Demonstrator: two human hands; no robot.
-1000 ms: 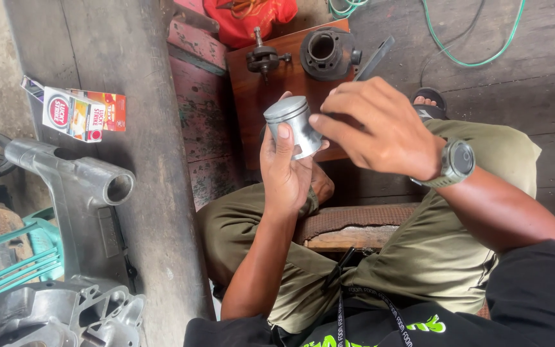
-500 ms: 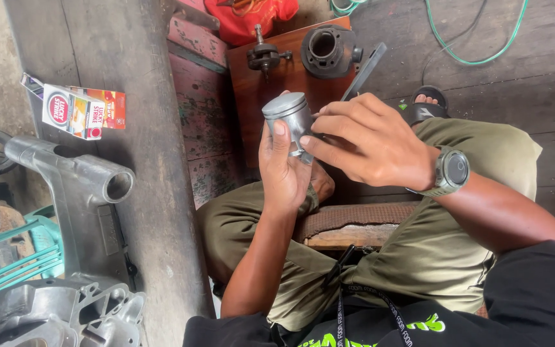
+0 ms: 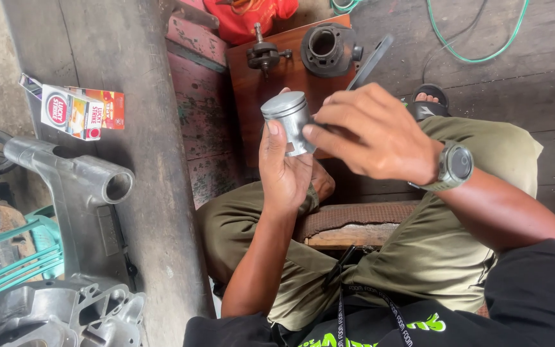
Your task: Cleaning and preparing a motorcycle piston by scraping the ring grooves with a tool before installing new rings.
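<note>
Left hand (image 3: pixel 285 168): wrapped around a silver piston (image 3: pixel 288 122), held upright.
Right hand (image 3: pixel 370 133): fingers pinched at the piston's side, a dark flat tool (image 3: pixel 370 62) gripped.

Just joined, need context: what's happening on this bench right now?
A seated person holds a metal piston upright in the left hand. The right hand presses its fingers against the piston's side while gripping a dark flat tool that points away from the person. On the wooden board beyond lie a cylinder barrel and a small crank part. A grey metal casing lies off to the left.
</note>
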